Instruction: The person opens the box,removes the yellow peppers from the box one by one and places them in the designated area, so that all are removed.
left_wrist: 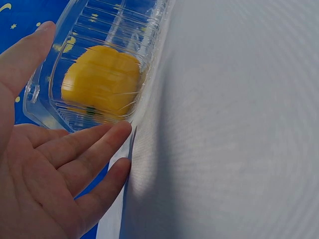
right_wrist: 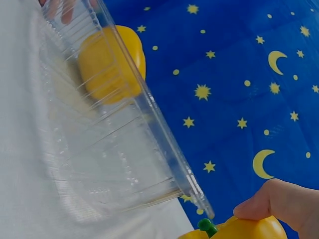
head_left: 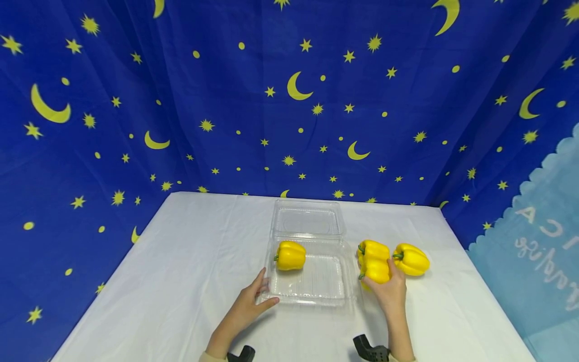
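A clear plastic clamshell box [head_left: 323, 284] lies on the white table with its lid [head_left: 308, 221] folded back. Inside its left part sits one yellow bell pepper [head_left: 291, 255]. My left hand [head_left: 246, 304] is at the box's front left corner, fingers fairly straight and thumb spread, gripping nothing. To the right of the box, my right hand [head_left: 390, 291] grips a yellow bell pepper [head_left: 376, 270] between thumb and fingers; its green stem [right_wrist: 207, 227] shows in the right wrist view. Directly behind it is another yellow pepper [head_left: 373, 248], and a further pepper [head_left: 410, 259] lies to its right.
A white cloth covers the table [head_left: 194, 261]. Behind it hangs a blue curtain [head_left: 253, 100] with yellow moons and stars. At the right edge is a light blue panel [head_left: 543, 241] with white lettering. Black straps with camera mounts [head_left: 371, 348] sit at both wrists.
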### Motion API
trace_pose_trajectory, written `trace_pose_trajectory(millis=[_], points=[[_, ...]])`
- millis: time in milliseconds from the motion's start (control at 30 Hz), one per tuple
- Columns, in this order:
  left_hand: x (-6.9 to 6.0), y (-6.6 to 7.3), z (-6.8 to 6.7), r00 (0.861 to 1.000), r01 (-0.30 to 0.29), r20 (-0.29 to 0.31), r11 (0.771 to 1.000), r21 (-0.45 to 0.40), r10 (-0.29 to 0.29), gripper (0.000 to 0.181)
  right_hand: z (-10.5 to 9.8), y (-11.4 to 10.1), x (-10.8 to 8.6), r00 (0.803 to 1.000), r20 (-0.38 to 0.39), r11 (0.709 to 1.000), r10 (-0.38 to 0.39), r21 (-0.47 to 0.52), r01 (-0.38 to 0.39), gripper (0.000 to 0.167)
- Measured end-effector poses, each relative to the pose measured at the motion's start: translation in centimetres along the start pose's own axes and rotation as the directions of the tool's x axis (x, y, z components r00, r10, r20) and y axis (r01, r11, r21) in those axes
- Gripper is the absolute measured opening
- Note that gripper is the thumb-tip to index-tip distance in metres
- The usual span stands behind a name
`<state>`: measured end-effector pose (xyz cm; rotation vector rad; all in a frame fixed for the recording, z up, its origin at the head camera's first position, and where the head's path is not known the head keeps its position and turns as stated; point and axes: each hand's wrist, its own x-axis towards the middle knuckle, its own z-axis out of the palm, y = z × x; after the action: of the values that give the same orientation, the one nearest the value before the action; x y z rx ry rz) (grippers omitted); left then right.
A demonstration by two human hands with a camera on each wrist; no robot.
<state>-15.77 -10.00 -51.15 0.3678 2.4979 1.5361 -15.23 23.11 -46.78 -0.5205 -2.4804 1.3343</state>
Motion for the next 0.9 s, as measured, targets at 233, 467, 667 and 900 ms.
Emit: trace_pose_trajectory(millis=[233,467,667,900], points=[[0.0,0.0,0.0,1.000,0.002,0.000,1.000,0.003,-0.002,0.085,0.2,0.5,0.0,1.000,0.020,1.000,-0.005,-0.013,0.005,0.086],[0.0,-0.1,0.0,1.000,-0.003,-0.002,1.000,0.006,0.003,0.085,0.5,0.9,0.1,0.998,0.062,0.999,0.009,-0.042,-0.006,0.086],[0.0,-0.3,0.0,1.000,0.007,0.003,1.000,0.016,-0.007,0.086,0.5,1.1,0.1,0.996,0.090,0.998,0.011,-0.062,-0.006,0.085],[0.0,-0.3,0.0,1.000,-0.001,-0.001,1.000,0.010,0.001,0.086,0.5,1.3,0.1,0.994,0.103,0.997,0.023,-0.080,-0.015,0.086]])
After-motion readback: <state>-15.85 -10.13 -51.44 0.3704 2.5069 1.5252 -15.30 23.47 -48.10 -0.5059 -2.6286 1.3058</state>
